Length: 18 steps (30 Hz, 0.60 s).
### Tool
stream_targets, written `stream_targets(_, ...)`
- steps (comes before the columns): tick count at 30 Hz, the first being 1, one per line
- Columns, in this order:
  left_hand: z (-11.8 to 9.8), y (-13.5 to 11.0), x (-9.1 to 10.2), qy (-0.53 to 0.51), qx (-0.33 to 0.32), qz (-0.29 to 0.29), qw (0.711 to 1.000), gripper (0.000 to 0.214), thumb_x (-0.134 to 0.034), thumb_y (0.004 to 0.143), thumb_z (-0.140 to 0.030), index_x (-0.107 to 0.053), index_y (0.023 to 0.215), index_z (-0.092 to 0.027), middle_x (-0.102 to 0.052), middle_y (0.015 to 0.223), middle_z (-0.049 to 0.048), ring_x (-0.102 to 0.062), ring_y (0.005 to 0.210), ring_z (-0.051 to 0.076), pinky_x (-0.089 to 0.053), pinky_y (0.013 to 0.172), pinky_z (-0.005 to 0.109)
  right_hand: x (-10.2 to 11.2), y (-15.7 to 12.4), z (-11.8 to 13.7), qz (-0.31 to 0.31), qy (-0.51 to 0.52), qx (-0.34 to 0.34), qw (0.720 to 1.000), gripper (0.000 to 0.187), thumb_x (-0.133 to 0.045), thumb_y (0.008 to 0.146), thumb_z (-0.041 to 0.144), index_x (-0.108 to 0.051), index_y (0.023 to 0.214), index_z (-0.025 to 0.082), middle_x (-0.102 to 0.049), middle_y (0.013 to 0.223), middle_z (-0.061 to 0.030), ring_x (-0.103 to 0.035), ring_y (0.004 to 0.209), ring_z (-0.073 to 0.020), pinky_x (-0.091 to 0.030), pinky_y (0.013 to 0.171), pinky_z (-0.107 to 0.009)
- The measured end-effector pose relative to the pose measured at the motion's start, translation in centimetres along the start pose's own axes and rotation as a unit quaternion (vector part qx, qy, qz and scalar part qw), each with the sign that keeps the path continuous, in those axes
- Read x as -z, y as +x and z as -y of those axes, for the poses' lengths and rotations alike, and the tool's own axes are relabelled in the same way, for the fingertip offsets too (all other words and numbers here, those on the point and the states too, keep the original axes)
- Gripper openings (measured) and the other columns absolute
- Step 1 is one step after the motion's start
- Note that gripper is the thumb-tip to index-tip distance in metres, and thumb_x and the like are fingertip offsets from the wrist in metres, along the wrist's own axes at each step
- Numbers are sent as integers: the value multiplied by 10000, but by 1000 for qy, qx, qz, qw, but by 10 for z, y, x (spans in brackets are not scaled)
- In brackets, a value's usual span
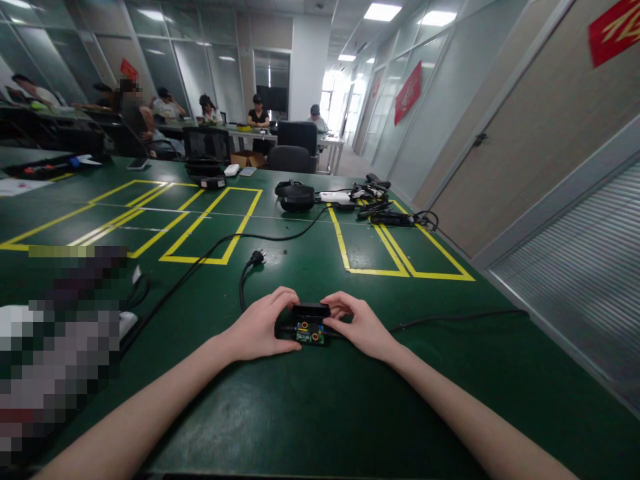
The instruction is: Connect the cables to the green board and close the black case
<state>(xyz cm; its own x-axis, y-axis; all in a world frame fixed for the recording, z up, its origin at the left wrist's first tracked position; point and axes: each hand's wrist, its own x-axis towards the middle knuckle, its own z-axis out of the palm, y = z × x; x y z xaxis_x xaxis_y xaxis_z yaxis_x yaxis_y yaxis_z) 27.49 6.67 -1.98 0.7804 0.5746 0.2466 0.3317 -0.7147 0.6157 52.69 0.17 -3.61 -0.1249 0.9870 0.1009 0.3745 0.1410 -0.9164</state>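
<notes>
An opened black power adapter lies on the green table in front of me, its circuit board (pixel 311 333) showing copper-coloured coils. Behind the board, a black case half (pixel 311 311) stands tilted up along the far edge. My left hand (pixel 263 325) grips the left side, thumb at the near edge and fingers at the case half. My right hand (pixel 361 328) pinches the right end of the case half between thumb and fingers. A black cord (pixel 415 324) leads off to the right. Beyond my left hand, a plug (pixel 258 257) rests on its own cord.
Yellow tape rectangles (pixel 227 262) mark the table (pixel 240 413). Farther back lie a black rounded device (pixel 295 196) and a heap of black cables and gear (pixel 373 200). A long cord (pixel 200 257) crosses on the left, near a blurred patch. Several people sit at far tables.
</notes>
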Motion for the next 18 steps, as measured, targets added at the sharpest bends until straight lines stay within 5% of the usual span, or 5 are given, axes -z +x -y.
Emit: stream_targets(18, -3, -3, 1, -17, 25, 29, 999, 624, -846, 737, -291, -528, 1272, -249, -624, 1213, 55, -646, 1028, 246, -535, 930, 381, 0, -1, 0, -1, 47, -16, 999, 206, -788, 773, 305, -733, 932, 186, -778, 890, -41, -751, 822, -206, -628, 827, -385)
